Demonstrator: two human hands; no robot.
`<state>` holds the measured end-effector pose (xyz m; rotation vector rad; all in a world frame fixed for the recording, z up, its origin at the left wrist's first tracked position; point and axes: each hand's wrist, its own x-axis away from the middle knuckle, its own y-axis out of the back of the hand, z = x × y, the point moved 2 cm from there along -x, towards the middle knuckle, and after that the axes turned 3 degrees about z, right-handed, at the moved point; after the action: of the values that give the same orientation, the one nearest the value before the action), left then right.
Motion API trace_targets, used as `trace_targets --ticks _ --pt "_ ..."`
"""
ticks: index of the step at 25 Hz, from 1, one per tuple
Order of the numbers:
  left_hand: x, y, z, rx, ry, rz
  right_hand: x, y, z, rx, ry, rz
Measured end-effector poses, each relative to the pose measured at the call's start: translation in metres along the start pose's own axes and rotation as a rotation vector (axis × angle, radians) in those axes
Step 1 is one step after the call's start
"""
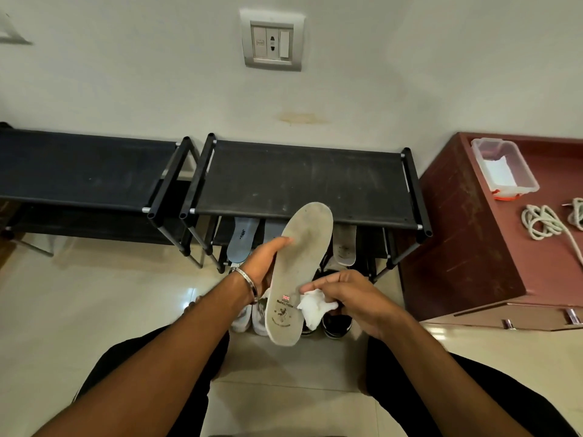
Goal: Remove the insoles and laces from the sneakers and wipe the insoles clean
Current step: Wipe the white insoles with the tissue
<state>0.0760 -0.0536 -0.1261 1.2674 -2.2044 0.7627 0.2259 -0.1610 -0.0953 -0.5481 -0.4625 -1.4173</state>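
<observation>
Grey, scuffed insole (299, 272) (red label near heel) in left hand (265, 263)'s grip, right hand (353, 298) pinching white cloth (312, 307) against it

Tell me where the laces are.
The laces lie coiled on the brown cabinet at the right edge of the head view, just in front of the clear plastic box.

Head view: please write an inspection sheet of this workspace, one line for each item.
Surface: beige tiled floor.
Job's things: insole held upright; white wipe at its heel; three insoles leaning under black rack; white sneakers, dark sneakers; laces on red cabinet.
Clutter: plastic box.
Hands: left hand grips insole; right hand pinches wipe.
Cables: nothing seen.
Surroundings: wall socket.
</observation>
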Motion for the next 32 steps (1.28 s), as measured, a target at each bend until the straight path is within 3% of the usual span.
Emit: trace_targets --ticks 4,10,15,20,24,29,32 --pt "-0.023 -0.003 -0.029 0.154 -0.084 0.090 -0.011 0.016 0.015 -0.020 0.050 0.038" --pt "-0.059 -0.012 -0.048 0.361 0.061 0.210 -0.041 0.033 0.036 -0.030 0.094 0.083" --pt "-0.075 -0.027 -0.058 0.577 0.079 0.337 -0.061 0.045 0.051 0.011 0.109 0.051" --pt "-0.085 -0.024 -0.065 0.553 0.035 0.360 -0.059 0.053 0.060 -0.001 0.096 0.041" --pt "-0.085 -0.018 -0.069 0.555 -0.010 0.315 -0.060 0.066 0.069 -0.076 0.148 -0.136" --pt "-0.084 -0.019 -0.068 0.566 0.048 0.332 -0.078 0.092 0.088 -0.425 0.251 -0.581" --pt "-0.087 -0.016 -0.066 0.587 0.077 0.338 -0.086 0.096 0.089 -0.665 0.204 -0.631"
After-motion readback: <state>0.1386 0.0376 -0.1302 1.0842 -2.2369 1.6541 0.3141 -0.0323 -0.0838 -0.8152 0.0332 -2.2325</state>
